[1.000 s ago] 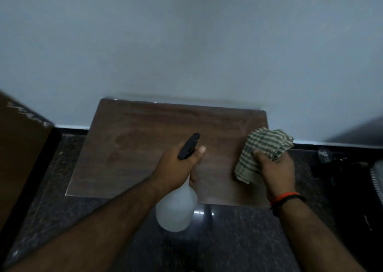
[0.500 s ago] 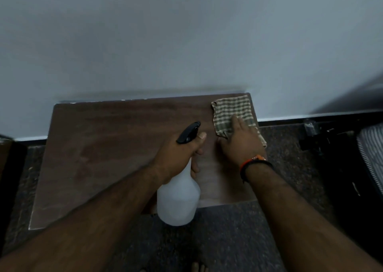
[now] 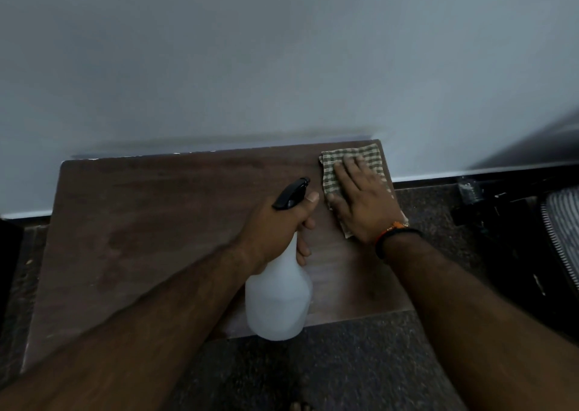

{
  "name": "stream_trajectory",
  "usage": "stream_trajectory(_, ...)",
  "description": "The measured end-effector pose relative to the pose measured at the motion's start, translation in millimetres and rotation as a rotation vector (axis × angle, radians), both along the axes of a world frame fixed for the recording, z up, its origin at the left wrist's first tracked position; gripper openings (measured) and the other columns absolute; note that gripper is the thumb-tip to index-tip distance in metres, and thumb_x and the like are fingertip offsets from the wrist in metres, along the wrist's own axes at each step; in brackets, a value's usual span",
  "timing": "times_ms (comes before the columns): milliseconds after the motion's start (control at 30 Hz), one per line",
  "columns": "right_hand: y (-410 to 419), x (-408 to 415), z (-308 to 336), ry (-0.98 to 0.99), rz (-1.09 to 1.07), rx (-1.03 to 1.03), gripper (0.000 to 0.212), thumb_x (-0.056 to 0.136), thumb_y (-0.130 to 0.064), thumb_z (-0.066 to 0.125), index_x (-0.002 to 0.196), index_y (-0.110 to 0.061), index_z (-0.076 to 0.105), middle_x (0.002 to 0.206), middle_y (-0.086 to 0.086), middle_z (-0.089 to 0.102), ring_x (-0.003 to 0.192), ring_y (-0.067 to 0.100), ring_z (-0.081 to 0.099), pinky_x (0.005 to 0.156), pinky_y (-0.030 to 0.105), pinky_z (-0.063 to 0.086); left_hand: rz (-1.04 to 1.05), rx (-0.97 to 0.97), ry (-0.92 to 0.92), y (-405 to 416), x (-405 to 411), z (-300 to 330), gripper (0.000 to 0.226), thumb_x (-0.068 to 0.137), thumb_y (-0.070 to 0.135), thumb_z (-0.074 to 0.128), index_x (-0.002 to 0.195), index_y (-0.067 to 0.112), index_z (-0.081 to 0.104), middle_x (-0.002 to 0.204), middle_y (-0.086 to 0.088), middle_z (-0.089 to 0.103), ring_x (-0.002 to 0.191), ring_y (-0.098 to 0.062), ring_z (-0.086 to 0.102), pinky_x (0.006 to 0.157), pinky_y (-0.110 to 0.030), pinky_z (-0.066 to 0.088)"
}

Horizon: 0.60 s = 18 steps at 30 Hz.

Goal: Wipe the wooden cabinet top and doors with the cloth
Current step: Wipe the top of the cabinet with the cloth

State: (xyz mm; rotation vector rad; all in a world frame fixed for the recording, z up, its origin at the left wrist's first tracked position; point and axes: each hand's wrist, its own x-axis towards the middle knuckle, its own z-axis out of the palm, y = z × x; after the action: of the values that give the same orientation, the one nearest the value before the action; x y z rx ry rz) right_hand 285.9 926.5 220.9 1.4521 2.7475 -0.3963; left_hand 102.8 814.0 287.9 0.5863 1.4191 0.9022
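Note:
The dark wooden cabinet top (image 3: 156, 222) lies below me against a pale wall. A green checked cloth (image 3: 354, 158) is spread flat at its far right corner. My right hand (image 3: 360, 200) presses flat on the cloth, fingers spread, an orange and black band on the wrist. My left hand (image 3: 275, 232) grips the neck of a white spray bottle (image 3: 277, 301) with a black trigger head (image 3: 291, 193), held above the cabinet's front middle. The cabinet doors are out of sight.
The wall stands right behind the cabinet. Dark speckled stone floor (image 3: 344, 363) surrounds it. Black objects and a striped item (image 3: 560, 232) sit on the floor at the right. A dark edge shows at the far left.
My right hand carried the cloth from the front right up to the far right corner and flattened it out there. The left hand with the bottle stayed near the middle.

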Motion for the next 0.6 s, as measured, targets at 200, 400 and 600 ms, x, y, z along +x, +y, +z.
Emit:
stream_trajectory(200,-10.4,-1.8,-14.5,-0.077,-0.098,0.002,0.073,0.096,-0.063,0.012,0.16,-0.03,0.001,0.168,-0.004,-0.005,0.155,0.019,-0.009,0.126,0.045,-0.004,-0.016,-0.014,0.016,8.5,10.5,-1.6,0.039,0.097,0.041,0.062,0.102,0.003,0.067,0.099,-0.021,0.071,0.05,-0.031,0.063,0.051,-0.039,0.058)
stream_trajectory(400,-6.0,-8.4,-14.7,-0.093,-0.218,0.002,0.072,0.098,-0.062,0.013,0.159,-0.028,-0.002,0.169,0.0,-0.006,0.154,0.024,-0.013,0.124,0.046,-0.01,0.016,-0.045,0.063,21.1,8.6,-3.7,0.04,0.098,0.042,0.06,0.091,0.004,0.066,0.089,-0.024,0.07,0.049,-0.03,0.062,0.052,-0.041,0.058)
stream_trajectory(600,-5.3,-10.3,-16.4,-0.063,-0.26,0.054,0.075,0.096,-0.062,0.014,0.16,-0.026,0.006,0.169,0.003,0.0,0.155,0.028,-0.008,0.125,0.05,-0.005,0.061,-0.074,0.077,24.6,-2.2,0.1,0.035,0.099,0.042,0.06,0.089,0.008,0.065,0.079,-0.018,0.069,0.047,-0.03,0.062,0.048,-0.039,0.057)
